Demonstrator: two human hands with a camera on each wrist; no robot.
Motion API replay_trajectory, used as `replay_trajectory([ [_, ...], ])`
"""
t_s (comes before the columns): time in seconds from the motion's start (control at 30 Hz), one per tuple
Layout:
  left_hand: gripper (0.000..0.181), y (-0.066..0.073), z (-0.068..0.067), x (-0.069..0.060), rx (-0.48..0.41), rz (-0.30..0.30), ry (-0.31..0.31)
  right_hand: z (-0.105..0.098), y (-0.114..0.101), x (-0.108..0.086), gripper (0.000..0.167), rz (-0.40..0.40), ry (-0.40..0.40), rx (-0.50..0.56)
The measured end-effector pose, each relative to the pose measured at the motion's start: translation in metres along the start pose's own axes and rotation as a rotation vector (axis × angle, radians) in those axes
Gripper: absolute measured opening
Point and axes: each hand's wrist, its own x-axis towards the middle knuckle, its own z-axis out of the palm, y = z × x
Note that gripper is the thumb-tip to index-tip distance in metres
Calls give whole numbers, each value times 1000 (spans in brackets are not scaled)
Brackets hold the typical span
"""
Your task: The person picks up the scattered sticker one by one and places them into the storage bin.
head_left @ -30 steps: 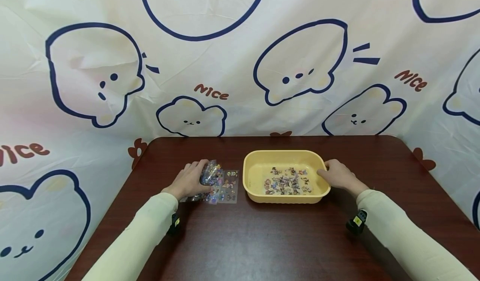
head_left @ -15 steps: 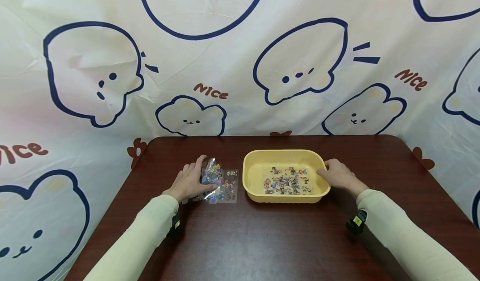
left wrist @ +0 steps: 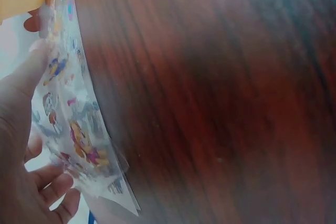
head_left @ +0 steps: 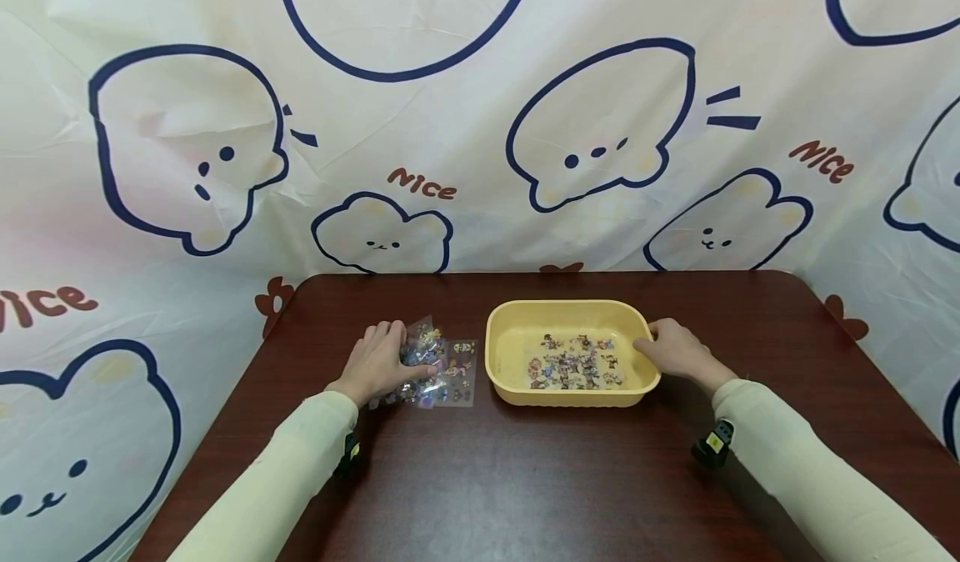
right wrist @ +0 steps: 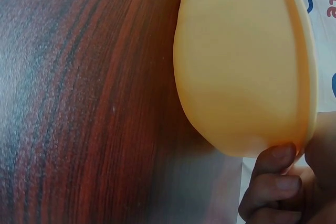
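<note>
On the left of the table, my left hand (head_left: 377, 363) lies over a pile of clear sheets of small cartoon stickers (head_left: 461, 372). Its thumb and curled fingers grip the crinkled top sheets, while a flat sheet sticks out to the right. In the left wrist view, the thumb presses the shiny sheets (left wrist: 79, 124) and the fingers bend at their edge. Right of the pile stands a yellow plastic basin (head_left: 525, 318), with more cartoon stickers (head_left: 573, 368) inside. My right hand (head_left: 678, 350) holds the basin's right rim, thumb over the edge and fingers curled against the outside.
Everything rests on a dark reddish-brown wooden table (head_left: 495, 470). A white curtain (head_left: 480, 162) printed with blue cartoon outlines hangs behind the table and along its sides. Each wrist wears a small black device (head_left: 712, 444).
The fingers of my left hand lifted and spread half a second ago, and now they are bent down on the sticker sheets again. My right hand and the basin have not moved.
</note>
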Motion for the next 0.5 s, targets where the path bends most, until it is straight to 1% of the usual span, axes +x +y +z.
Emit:
replay_trajectory([
  [0.13, 72, 1, 0, -1, -16, -15, -1, 0, 0, 0, 40, -2, 0, 2],
  [0.27, 74, 1, 0, -1, -10, 0, 3, 0, 0, 0, 39, 2, -3, 7],
  [0.37, 62, 0, -1, -2, 7, 31, 28, 0, 1, 0, 39, 4, -5, 12],
  [0.5, 34, 0, -4, -2, 44, 56, 94, 0, 1, 1, 40, 0, -3, 11],
])
